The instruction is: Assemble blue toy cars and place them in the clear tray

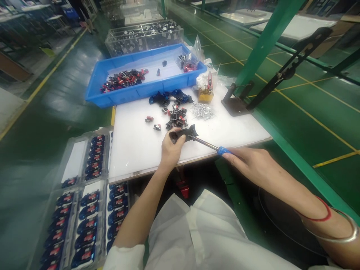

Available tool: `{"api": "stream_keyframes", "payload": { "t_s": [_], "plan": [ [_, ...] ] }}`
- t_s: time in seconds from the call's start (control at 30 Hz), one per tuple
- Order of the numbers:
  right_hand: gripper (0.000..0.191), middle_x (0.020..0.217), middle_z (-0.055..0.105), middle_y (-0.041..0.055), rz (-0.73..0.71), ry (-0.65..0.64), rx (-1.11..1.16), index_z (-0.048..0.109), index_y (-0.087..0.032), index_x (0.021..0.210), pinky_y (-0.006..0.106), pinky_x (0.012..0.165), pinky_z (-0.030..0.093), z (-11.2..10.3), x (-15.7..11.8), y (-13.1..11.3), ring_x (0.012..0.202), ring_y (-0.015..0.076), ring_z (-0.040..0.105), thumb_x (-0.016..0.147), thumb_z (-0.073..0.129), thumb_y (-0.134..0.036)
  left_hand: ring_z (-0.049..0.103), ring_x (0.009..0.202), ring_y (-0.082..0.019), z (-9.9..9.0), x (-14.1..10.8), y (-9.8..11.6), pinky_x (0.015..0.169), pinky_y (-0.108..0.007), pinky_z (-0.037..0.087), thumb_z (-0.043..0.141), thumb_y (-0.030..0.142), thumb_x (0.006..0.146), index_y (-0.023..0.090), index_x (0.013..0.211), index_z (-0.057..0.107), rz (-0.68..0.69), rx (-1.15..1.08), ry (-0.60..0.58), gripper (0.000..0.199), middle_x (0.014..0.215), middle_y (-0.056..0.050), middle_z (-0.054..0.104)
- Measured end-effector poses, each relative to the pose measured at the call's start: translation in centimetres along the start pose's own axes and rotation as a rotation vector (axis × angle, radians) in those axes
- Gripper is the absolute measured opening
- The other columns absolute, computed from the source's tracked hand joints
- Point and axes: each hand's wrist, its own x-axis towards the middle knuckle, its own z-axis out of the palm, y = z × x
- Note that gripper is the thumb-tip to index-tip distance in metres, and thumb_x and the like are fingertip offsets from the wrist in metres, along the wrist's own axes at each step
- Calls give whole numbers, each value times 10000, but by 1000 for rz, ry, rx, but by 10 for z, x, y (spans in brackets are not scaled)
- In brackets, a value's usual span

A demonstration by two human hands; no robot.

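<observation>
Blue-handled screwdriver (223, 150), pinched by the fingertips of the right hand (247, 161), runs its long steel shaft left and slightly far, above the white tabletop (132, 150). Its tip is hidden where it meets a black plastic part (189, 132), clasped in the curled left hand (172, 150), whose fingers cover that part's left end.

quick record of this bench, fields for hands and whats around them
left hand: holds a black plastic part
right hand: holds a blue-handled screwdriver, shaft reaching the part
surface: white-topped workbench
on bench: loose screws, small black-and-red parts
beside bench: blue plastic tray, clear trays
</observation>
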Motion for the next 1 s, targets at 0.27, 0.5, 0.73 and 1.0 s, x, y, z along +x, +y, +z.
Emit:
{"api": "stream_keyframes", "payload": {
  "t_s": [0.27, 0.5, 0.73, 1.0],
  "plan": [
    [466, 737, 738, 42, 70, 50, 85, 763, -235, 892, 327, 536, 432, -23, -1, 10, 619, 258, 664, 938, 433, -562, 682, 998, -224, 1, 1, 4, 885, -394, 596, 691, 280, 785, 171, 1063, 666, -40, -42, 1, 299, 1055, -77, 714],
    [524, 575, 644, 40, 324, 101, 47, 777, -192, 895, 320, 508, 430, -24, 22, 58, 530, 238, 607, 906, 465, -613, 686, 989, -221, -1, 3, 3, 858, -379, 604, 693, 298, 787, 162, 1075, 665, -71, -86, -12, 320, 1096, -89, 705],
    [341, 771, 714, 94, 482, 137, -116, 759, -146, 881, 275, 596, 420, -11, 53, 87, 710, 234, 649, 952, 490, -343, 655, 1089, -263, -5, 4, 6, 1009, -461, 509, 697, 349, 781, 173, 1115, 673, -83, 71, 25, 379, 1123, -97, 702],
    [350, 1065, 693, 174, 556, 214, -232, 713, -148, 1159, 310, 670, 415, -1, 87, 92, 978, 309, 654, 1001, 441, -301, 655, 1084, -262, -6, -2, 14, 1015, -447, 491, 666, 394, 771, 173, 1114, 660, -52, 150, 8, 408, 1111, -104, 709]
  ]
}}
